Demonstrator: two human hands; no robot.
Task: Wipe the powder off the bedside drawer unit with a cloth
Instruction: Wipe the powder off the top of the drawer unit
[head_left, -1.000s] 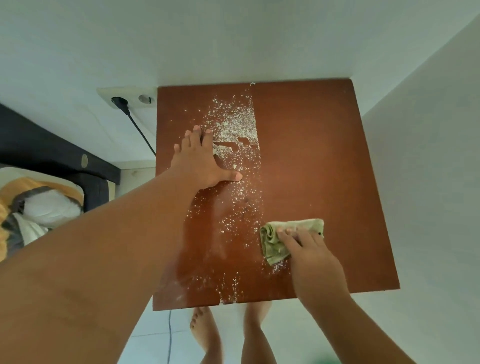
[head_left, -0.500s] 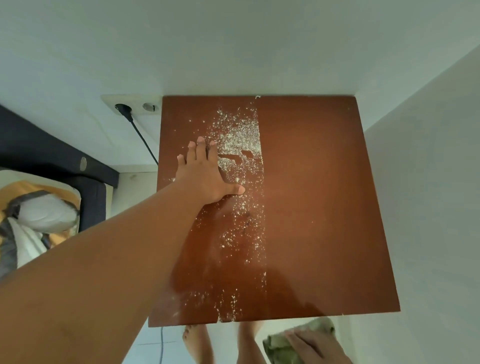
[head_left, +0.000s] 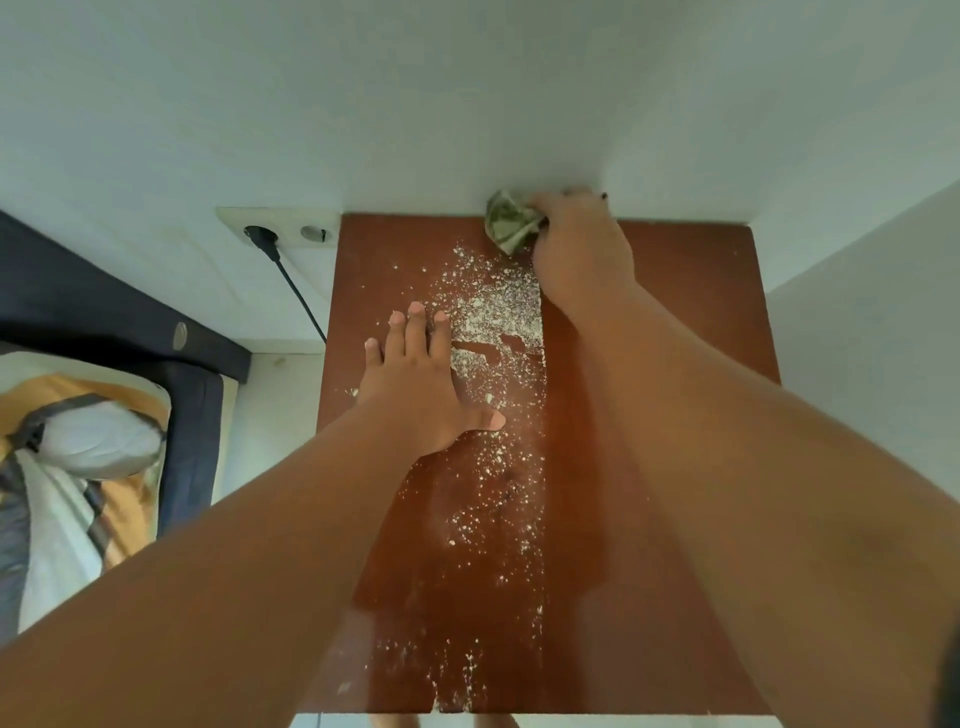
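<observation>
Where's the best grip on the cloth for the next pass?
Grip the cloth where the right hand holds it: the bunched right side, from above. It is wadded at the back edge of the drawer unit top, with powder just in front.

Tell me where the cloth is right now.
In the head view, the green cloth is bunched in the right hand at the far edge of the drawer unit top, against the wall, just beyond the powder.
</observation>
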